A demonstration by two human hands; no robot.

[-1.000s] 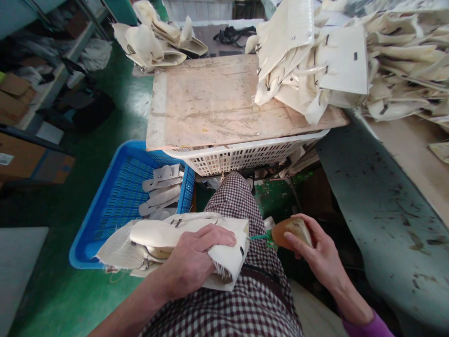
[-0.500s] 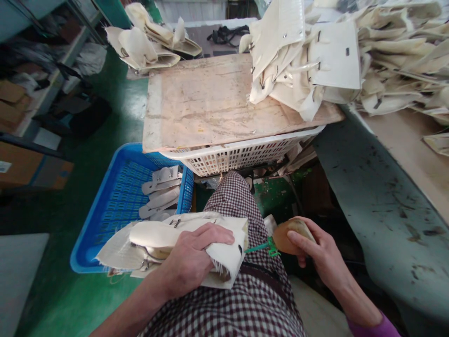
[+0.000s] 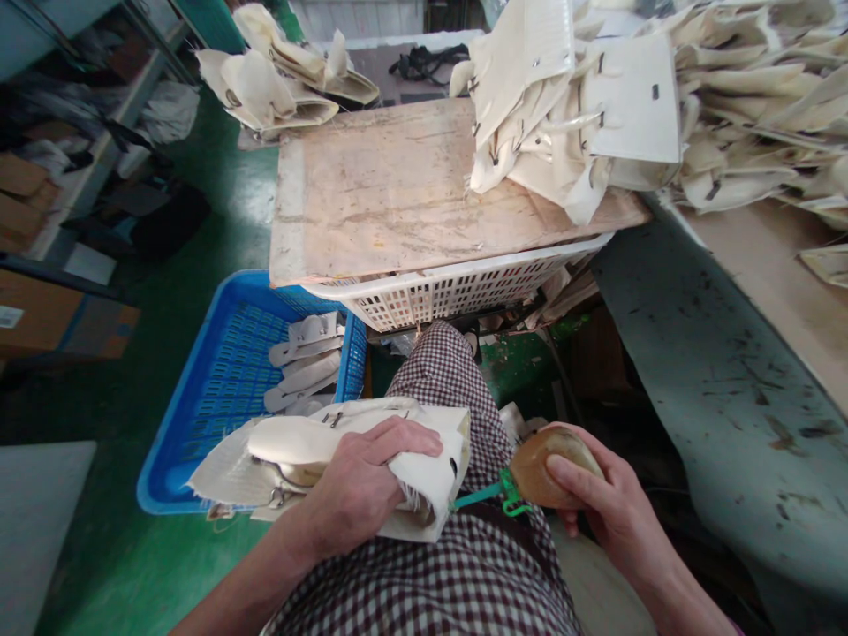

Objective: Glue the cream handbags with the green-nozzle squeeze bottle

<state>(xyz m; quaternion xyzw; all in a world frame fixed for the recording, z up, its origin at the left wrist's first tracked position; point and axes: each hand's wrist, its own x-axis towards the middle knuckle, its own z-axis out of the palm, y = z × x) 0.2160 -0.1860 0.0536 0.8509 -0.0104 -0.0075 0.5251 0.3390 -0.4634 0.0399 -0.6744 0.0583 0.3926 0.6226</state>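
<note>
My left hand (image 3: pixel 371 481) is closed on a cream bag piece (image 3: pixel 291 439) with frayed edges and small dark metal fittings, held across my lap. Its folded right end faces my other hand. In my right hand (image 3: pixel 606 495) is a brownish squeeze bottle (image 3: pixel 553 466), gripped between thumb and fingers. A thin teal nozzle (image 3: pixel 478 496) with a green clip (image 3: pixel 511 493) points left from it. The nozzle's tip is at the right edge of the bag piece; I cannot tell whether it touches.
Ahead stands a worn board (image 3: pixel 377 190) on a white basket (image 3: pixel 457 287), with stacked cream bag pieces (image 3: pixel 576 106) on it. A blue basket (image 3: pixel 218 353) on the left holds pale strap-like parts (image 3: pixel 308 371). More bag pieces (image 3: pixel 761 106) lie heaped on the right table.
My right hand and the squeeze bottle have moved slightly down, and the nozzle tip sits a little lower and further left at the bag piece's edge. My left hand stays nearly still.
</note>
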